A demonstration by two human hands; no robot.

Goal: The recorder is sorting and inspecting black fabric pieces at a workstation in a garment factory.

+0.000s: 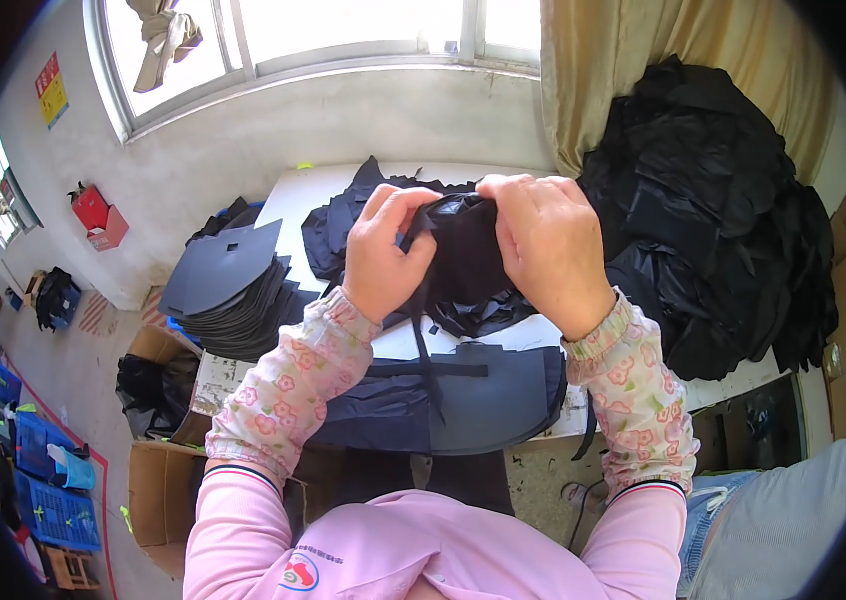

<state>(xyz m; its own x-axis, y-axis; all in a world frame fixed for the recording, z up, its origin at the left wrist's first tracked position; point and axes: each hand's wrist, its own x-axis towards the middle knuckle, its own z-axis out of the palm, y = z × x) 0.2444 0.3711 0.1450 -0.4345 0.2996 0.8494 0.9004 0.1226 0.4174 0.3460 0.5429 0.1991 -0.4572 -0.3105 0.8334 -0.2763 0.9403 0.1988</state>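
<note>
Both of my hands are raised over a white table [293, 195] and grip one black fabric piece [465, 255] between them. My left hand [385, 250] pinches its left upper edge with the fingertips. My right hand [548, 245] holds its right side, fingers curled over the top. A black strap [421, 345] hangs down from the piece. Under my hands a flat dark navy fabric panel [483, 405] lies at the table's near edge.
A stack of dark cut fabric panels [228, 290] sits at the table's left. A big heap of black fabric [713, 210] fills the right side. Cardboard boxes [158, 490] and blue crates [48, 480] stand on the floor at left. Another person's leg [783, 520] is at lower right.
</note>
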